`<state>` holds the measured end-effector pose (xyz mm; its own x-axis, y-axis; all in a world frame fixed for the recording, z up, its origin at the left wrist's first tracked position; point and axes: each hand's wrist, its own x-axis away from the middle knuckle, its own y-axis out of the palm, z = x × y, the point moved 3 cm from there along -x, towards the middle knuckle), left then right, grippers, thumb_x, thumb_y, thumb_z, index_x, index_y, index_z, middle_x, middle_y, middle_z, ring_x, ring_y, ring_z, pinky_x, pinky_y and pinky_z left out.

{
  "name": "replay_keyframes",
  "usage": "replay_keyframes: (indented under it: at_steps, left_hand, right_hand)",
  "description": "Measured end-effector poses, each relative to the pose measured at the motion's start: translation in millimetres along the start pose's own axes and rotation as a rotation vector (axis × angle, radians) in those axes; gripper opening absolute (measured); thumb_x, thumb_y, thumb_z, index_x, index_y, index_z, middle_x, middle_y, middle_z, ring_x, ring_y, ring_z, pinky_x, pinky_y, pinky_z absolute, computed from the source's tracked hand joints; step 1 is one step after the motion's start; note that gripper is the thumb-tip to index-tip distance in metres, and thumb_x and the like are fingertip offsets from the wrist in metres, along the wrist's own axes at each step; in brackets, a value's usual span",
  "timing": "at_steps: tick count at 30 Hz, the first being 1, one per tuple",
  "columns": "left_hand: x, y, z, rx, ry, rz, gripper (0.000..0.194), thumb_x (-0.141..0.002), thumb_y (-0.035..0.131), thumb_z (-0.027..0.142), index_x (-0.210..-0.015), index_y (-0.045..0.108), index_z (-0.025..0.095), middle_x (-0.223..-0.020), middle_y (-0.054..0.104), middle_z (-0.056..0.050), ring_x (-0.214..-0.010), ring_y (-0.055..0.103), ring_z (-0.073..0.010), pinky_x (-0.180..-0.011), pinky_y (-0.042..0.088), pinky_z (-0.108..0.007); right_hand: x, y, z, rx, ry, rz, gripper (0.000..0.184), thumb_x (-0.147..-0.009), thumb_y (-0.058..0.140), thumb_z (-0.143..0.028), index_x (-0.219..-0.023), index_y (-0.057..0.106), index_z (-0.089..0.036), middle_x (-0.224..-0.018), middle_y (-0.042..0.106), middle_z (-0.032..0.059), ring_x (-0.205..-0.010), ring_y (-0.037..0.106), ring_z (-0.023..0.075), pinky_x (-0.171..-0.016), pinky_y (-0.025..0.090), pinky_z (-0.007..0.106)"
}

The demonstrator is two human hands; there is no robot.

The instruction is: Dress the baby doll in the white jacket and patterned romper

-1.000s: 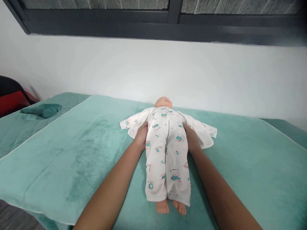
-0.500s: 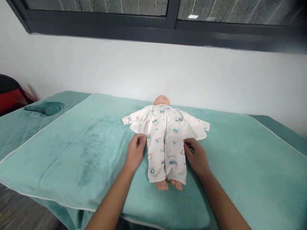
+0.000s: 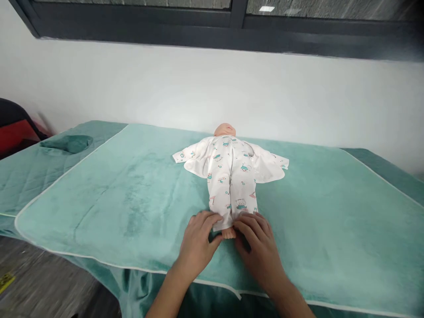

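A baby doll (image 3: 225, 129) lies on its back, head toward the wall, in a white printed top (image 3: 270, 164) with its sleeves spread. White printed trousers (image 3: 232, 185) cover its front and legs. At the trouser hems, my left hand (image 3: 200, 240) curls round the left cuff, thumb beside the bare foot (image 3: 228, 233). My right hand (image 3: 256, 243) is closed over the right cuff, its fingers on top of the cloth. That hand hides the other foot.
A green padded mat (image 3: 132, 212) with white piping covers the table. A green hollowed cushion (image 3: 68, 143) lies at the far left, near a red and black object (image 3: 16, 130). Behind the table rise a white wall (image 3: 132, 84) and a dark window frame (image 3: 198, 33).
Both my hands have moved from beside the doll's thighs down to the trouser cuffs and now touch them. The view has shifted slightly, with the doll appearing a little higher.
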<state>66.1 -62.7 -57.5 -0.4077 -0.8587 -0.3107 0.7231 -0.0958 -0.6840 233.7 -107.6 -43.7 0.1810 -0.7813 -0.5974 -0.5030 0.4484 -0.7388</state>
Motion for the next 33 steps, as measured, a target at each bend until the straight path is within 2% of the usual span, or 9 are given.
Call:
replay_keyframes:
  at_steps: [6, 8, 12, 16, 18, 24, 26, 29, 33]
  left_hand:
    - [4, -0.6, 0, -0.025, 0.018, 0.006, 0.009, -0.086, 0.062, 0.019, -0.093, 0.058, 0.022, -0.093, 0.065, -0.002, -0.090, 0.057, -0.0201, -0.080, 0.040, -0.036]
    - [6, -1.1, 1, 0.010, 0.022, 0.026, 0.010, -0.085, 0.064, 0.022, -0.094, 0.058, 0.022, -0.095, 0.065, -0.002, -0.092, 0.057, -0.0202, -0.081, 0.041, -0.036]
    - [11, 3.7, 4, 0.127, 0.004, 0.073, 0.028, -0.078, 0.070, 0.018, -0.102, 0.057, 0.022, -0.105, 0.061, -0.005, -0.100, 0.056, -0.0215, -0.087, 0.044, -0.036]
    - [16, 7.6, 9, 0.264, -0.036, 0.148, 0.013, -0.083, 0.060, 0.012, -0.091, 0.056, 0.021, -0.093, 0.058, -0.003, -0.088, 0.057, -0.0171, -0.078, 0.047, -0.030]
    - [20, 6.9, 12, 0.311, -0.031, 0.178, 0.013, -0.084, 0.055, 0.009, -0.089, 0.055, 0.021, -0.090, 0.057, -0.001, -0.084, 0.057, -0.0149, -0.076, 0.047, -0.028]
    - [30, 2.4, 9, 0.250, -0.046, 0.194, 0.013, -0.088, 0.049, 0.009, -0.089, 0.053, 0.021, -0.087, 0.055, -0.001, -0.080, 0.056, -0.0136, -0.072, 0.047, -0.026]
    - [32, 2.4, 9, 0.216, -0.020, 0.196, 0.013, -0.087, 0.052, 0.010, -0.094, 0.054, 0.022, -0.091, 0.055, -0.002, -0.083, 0.056, -0.0142, -0.074, 0.048, -0.027]
    - [31, 3.0, 16, 0.126, 0.077, 0.243, 0.026, -0.085, 0.060, 0.014, -0.109, 0.053, 0.022, -0.105, 0.056, -0.006, -0.098, 0.055, -0.0183, -0.083, 0.049, -0.032]
    - [19, 6.6, 37, -0.081, 0.209, 0.240, 0.037, -0.086, 0.063, 0.020, -0.121, 0.051, 0.022, -0.116, 0.055, -0.009, -0.110, 0.051, -0.0237, -0.094, 0.046, -0.041]
  right_hand:
    - [-17, 1, -11, 0.136, 0.077, 0.025, 0.012, -0.086, 0.059, -0.014, -0.092, 0.063, -0.023, -0.101, 0.067, 0.0035, -0.102, 0.055, 0.0249, -0.097, 0.039, 0.047]
    - [-19, -2, -15, 0.101, 0.050, 0.034, 0.012, -0.087, 0.058, -0.013, -0.091, 0.062, -0.023, -0.099, 0.067, 0.0027, -0.103, 0.055, 0.0242, -0.098, 0.038, 0.047]
    - [-14, -13, -24, 0.007, 0.038, 0.067, 0.014, -0.089, 0.053, -0.011, -0.094, 0.058, -0.023, -0.096, 0.066, 0.0031, -0.100, 0.056, 0.0224, -0.097, 0.039, 0.046]
    - [-4, -19, -32, -0.046, 0.072, 0.052, 0.016, -0.088, 0.052, -0.012, -0.096, 0.056, -0.024, -0.093, 0.063, 0.0034, -0.092, 0.056, 0.0218, -0.089, 0.043, 0.044]
    - [0, -20, -34, -0.053, 0.082, 0.052, 0.018, -0.088, 0.052, -0.011, -0.100, 0.056, -0.024, -0.096, 0.063, 0.0038, -0.094, 0.056, 0.0219, -0.088, 0.043, 0.044]
    - [13, -23, -28, -0.106, 0.030, 0.060, 0.025, -0.090, 0.052, -0.008, -0.108, 0.057, -0.024, -0.109, 0.061, 0.0062, -0.106, 0.054, 0.0222, -0.090, 0.046, 0.042]
    - [20, -26, -18, -0.122, 0.081, 0.107, 0.029, -0.091, 0.051, -0.009, -0.115, 0.056, -0.025, -0.114, 0.058, 0.0078, -0.108, 0.054, 0.0217, -0.090, 0.047, 0.041]
    - [33, -28, 5, -0.089, 0.284, 0.170, 0.029, -0.092, 0.051, -0.018, -0.121, 0.053, -0.024, -0.118, 0.055, 0.0101, -0.108, 0.054, 0.0223, -0.089, 0.048, 0.041]
    - [41, -15, 27, -0.117, 0.454, 0.075, 0.025, -0.092, 0.056, -0.031, -0.115, 0.054, -0.022, -0.112, 0.058, 0.0086, -0.101, 0.055, 0.0223, -0.085, 0.049, 0.040]
